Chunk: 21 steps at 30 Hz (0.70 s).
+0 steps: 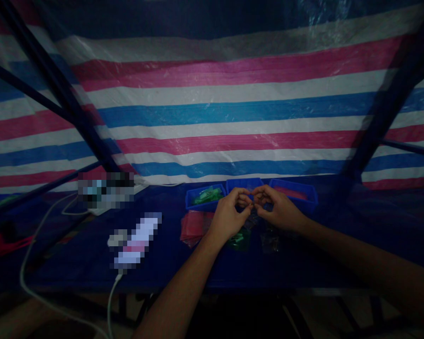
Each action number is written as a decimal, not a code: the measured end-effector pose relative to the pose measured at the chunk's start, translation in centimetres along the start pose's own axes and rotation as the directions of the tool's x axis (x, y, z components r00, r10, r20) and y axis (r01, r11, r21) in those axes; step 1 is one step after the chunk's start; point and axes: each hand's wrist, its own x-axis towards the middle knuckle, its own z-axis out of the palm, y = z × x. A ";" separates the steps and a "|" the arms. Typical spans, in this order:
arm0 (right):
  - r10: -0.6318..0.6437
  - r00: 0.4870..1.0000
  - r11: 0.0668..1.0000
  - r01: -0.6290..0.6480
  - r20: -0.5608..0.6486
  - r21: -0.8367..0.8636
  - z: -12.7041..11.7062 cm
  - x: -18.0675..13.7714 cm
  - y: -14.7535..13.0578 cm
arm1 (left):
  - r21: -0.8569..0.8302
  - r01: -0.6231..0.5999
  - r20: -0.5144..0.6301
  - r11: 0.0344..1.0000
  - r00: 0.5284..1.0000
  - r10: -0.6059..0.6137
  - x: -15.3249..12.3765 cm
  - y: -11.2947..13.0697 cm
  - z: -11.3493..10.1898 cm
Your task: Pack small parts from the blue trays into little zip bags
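My left hand [232, 213] and my right hand [276, 207] meet over the table, thumbs and fingertips pinched close together. Whatever lies between the fingertips is too small and dark to make out. Just behind the hands stands a blue bin [245, 182], partly hidden by them. Left of it, another blue bin holds green packets [207, 195]; the one on the right holds pinkish-red packets [291, 192]. A stack of red packets [192, 227] lies beside my left wrist. Below the hands are a green clear bag [240, 239] and a clear bag with small pieces [270, 242].
On the left of the blue table [183, 270] lie a blurred-out phone-like object [138, 241] with a white cable [113, 292] and a pale round item [117, 238]. A blurred white power strip [108, 200] sits farther back. Dark posts [381, 113] and striped sheeting [233, 110] enclose the table.
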 end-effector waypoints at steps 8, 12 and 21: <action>-0.019 1.000 1.000 0.019 0.018 -0.018 0.0 -0.1 0.0 | 0.066 -0.011 -0.006 0.998 1.000 0.011 -0.1 -0.2 -0.1; -0.021 1.000 1.000 0.022 0.021 -0.012 -0.1 0.0 -0.1 | 0.066 -0.019 -0.006 0.998 1.000 0.020 -0.1 -0.1 -0.2; -0.019 1.000 1.000 0.019 0.009 -0.010 -0.2 0.0 -0.5 | 0.075 -0.015 0.002 0.997 1.000 0.015 -0.1 0.0 -0.2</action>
